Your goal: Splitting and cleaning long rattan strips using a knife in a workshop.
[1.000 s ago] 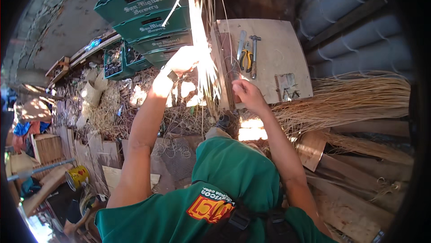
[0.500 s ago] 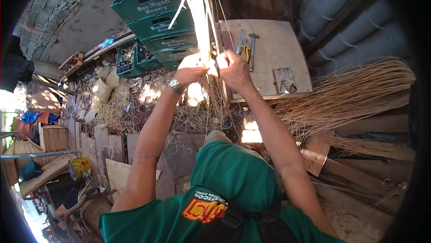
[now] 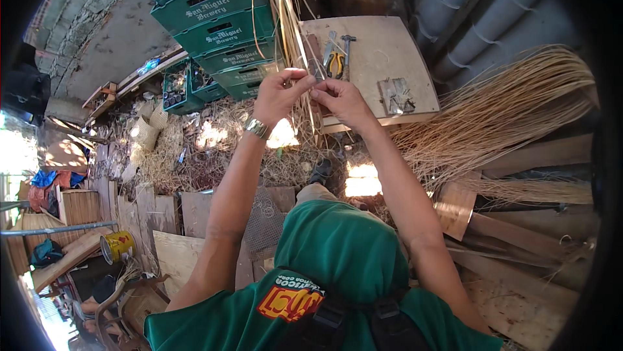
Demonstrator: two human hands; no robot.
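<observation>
My left hand [image 3: 280, 96] is closed in a pinch, thumb and fingertips meeting on a thin cane strip. Right beside it, my right hand [image 3: 345, 102] pinches too, its thumb and forefinger on the same spot of thin strip; the exact grip is small and partly hidden. Long pale cane strips [image 3: 285, 10] rise past my fingers at the top, and some hang below my hands. Just beyond my right hand, yellow-handled pliers [image 3: 335, 65] and a hammer [image 3: 346, 56] lie on a wooden board [image 3: 383, 46].
Stacked green crates [image 3: 214, 10] stand at the far left of my hands. A large bundle of cane strands [image 3: 513, 104] spreads out on the right. Cane shavings [image 3: 162, 156] litter the ground. Wood planks [image 3: 156, 211] and a yellow can [image 3: 117, 246] are at the left.
The view has shifted slightly. My left hand's fingers have loosened from a tight curl into a pinch with the thumb stretched out. The upright strips lean more to the left.
</observation>
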